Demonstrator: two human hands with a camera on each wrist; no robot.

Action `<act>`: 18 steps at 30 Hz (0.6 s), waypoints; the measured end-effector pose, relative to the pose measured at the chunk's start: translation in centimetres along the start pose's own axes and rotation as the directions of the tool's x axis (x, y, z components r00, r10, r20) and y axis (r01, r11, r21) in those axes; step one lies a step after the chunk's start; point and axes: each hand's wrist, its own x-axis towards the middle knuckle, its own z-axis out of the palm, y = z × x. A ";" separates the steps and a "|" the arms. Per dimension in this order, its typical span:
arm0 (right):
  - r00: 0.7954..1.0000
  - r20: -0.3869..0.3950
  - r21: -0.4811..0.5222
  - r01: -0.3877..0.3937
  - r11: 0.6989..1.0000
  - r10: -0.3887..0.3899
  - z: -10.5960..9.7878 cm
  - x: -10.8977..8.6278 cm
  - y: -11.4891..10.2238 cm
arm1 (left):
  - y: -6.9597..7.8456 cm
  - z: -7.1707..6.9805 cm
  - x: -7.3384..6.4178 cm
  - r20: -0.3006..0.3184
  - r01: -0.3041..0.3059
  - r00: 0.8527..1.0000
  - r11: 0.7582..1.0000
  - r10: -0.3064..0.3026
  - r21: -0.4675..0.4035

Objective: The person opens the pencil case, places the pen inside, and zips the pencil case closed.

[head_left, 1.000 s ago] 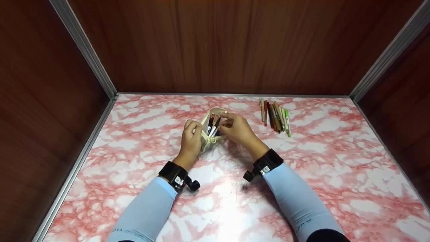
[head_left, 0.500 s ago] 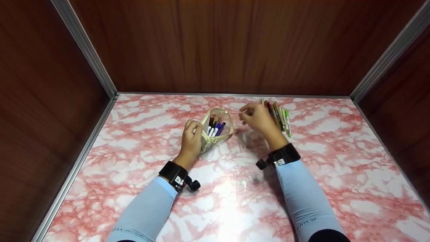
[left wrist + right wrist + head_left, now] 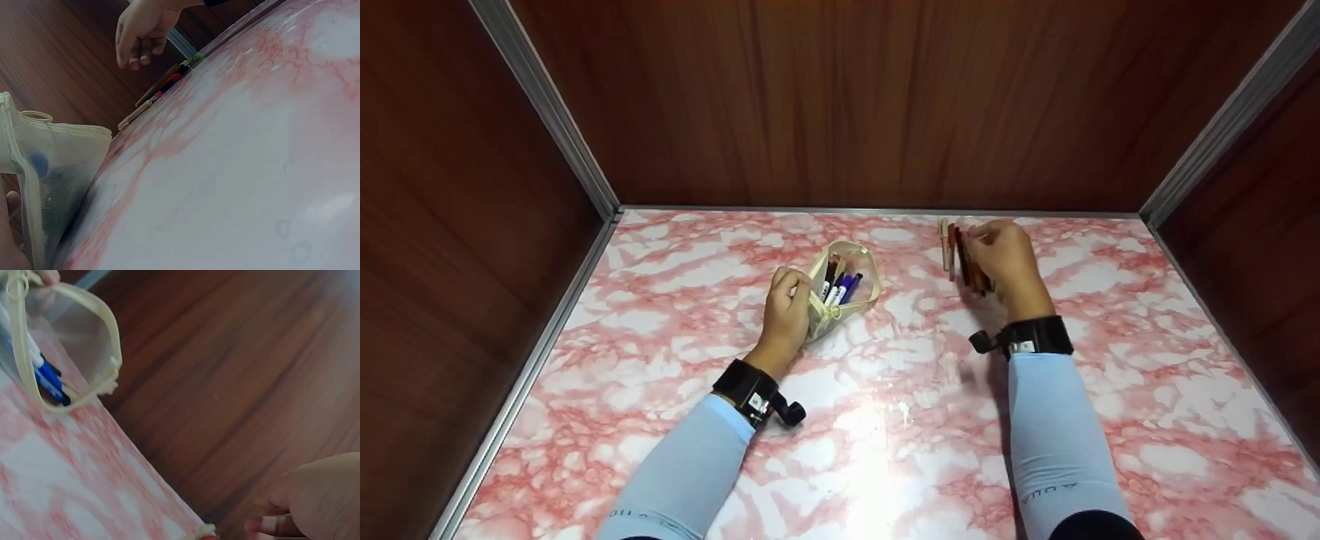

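My left hand (image 3: 787, 304) grips the near-left edge of a cream mesh zip pencil pouch (image 3: 826, 328), whose mouth gapes upward. Several pens (image 3: 851, 289) lean inside it, with blue, black and brown ends showing. In the left wrist view the pouch (image 3: 67, 163) stands on the table. My right hand (image 3: 1006, 251) is over a row of loose pens (image 3: 952, 251), covering the ones at its right side. Its fingers are loosely bent, and in the left wrist view this right hand (image 3: 143, 34) hangs above the row, holding nothing.
The table (image 3: 870, 450) has a red-and-white marbled top. Brown wood-grain panels (image 3: 840, 105) enclose it at the back and sides, with metal strips (image 3: 547, 90) along the corners. The loose pens lie near the back edge, right of the pouch.
My right hand has come out of the pouch and moved right, over the loose pens. The left hand and the pouch have stayed in place.
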 end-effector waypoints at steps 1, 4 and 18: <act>1.000 -0.017 -0.008 -0.008 1.000 0.008 -0.1 0.1 0.3 | 0.0 0.0 0.0 0.002 0.005 1.000 1.000 -0.005 0.001; 0.996 -0.077 -0.031 -0.037 0.999 0.035 -0.5 0.2 1.3 | 0.0 -0.1 0.0 0.002 0.010 1.000 1.000 -0.010 -0.001; 0.983 -0.033 -0.123 -0.181 0.976 0.178 -0.8 0.1 5.3 | -0.2 -0.1 0.0 0.008 0.004 1.000 1.000 -0.004 0.006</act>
